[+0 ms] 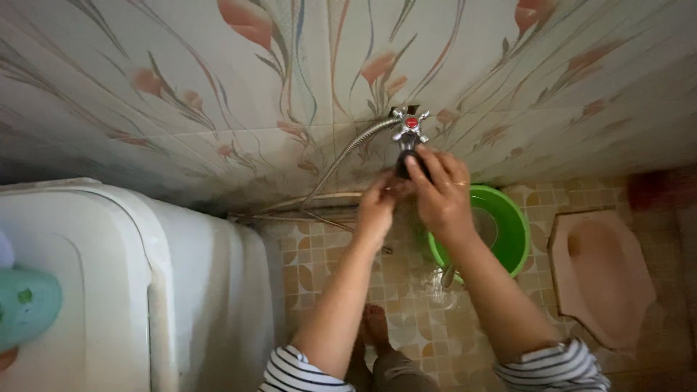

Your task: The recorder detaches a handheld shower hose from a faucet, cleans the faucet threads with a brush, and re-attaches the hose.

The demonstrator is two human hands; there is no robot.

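Right hand (441,190) grips a dark thing (406,165), perhaps a spout, under the wall tap (410,125); left hand (379,205) touches it with curled fingers. Washer (131,283) crowds the left, green basin (508,225) and pink squat pan (602,272) the right. Wet tiled floor (319,254); floral tiled wall (218,87).

Floral-tiled wall (218,87), patterned floor tiles (319,254), white washing machine (109,290), pink squat toilet (599,276), dim light.
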